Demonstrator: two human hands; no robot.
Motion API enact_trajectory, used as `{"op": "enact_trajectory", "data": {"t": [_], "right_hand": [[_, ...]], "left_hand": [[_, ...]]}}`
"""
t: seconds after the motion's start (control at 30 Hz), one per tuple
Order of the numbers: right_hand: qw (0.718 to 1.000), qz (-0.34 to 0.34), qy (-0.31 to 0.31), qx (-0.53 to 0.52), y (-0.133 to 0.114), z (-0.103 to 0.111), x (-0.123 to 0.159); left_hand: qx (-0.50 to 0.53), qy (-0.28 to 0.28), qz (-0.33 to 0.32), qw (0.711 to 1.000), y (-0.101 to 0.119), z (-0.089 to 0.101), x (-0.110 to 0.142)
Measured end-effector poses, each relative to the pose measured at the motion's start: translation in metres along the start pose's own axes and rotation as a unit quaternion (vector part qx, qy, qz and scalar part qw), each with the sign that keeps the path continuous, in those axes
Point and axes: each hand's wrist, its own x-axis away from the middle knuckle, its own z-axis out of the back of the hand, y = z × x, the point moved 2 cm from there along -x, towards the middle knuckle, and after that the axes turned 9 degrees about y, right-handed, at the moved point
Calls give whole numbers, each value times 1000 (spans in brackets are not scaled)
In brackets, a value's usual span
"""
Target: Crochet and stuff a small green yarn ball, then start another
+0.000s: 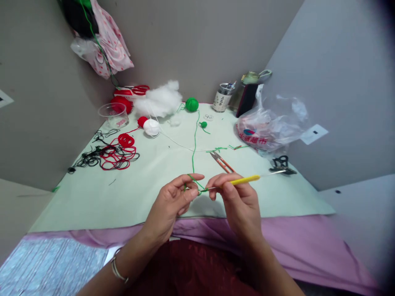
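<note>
In the head view my left hand (175,195) pinches green yarn (194,154) between thumb and fingers, with a strand looped over the raised index finger. That strand runs back across the table to a green yarn ball (191,104). My right hand (239,197) grips a crochet hook (245,180) by its yellow handle. The hook's metal tip points left and meets the small green stitches at my left fingertips. Behind my right hand lie orange-handled thread snips (222,162), blades pointing away to the left.
White stuffing (160,100), a white yarn ball (152,128) and tangled red and black cord (115,156) lie on the left. A plastic bag (271,123), pen tin (222,98) and black scissors (282,165) stand or lie right. Partition walls enclose the table (92,205).
</note>
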Motion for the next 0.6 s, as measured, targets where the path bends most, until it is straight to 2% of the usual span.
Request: {"op": "enact_trajectory", "data": {"t": [0.13, 0.3, 0.43, 0.6], "right_hand": [[982, 132, -24, 136, -10, -2, 7], [901, 324, -63, 281, -17, -8, 14], [864, 373, -62, 333, -17, -9, 15], [828, 408, -68, 378, -13, -8, 17]], "left_hand": [[-6, 22, -18, 1000, -1, 0, 0], [-41, 51, -63, 996, -7, 5, -3], [-70, 63, -88, 992, -9, 8, -4], [-62, 65, -82, 993, -8, 7, -6]]}}
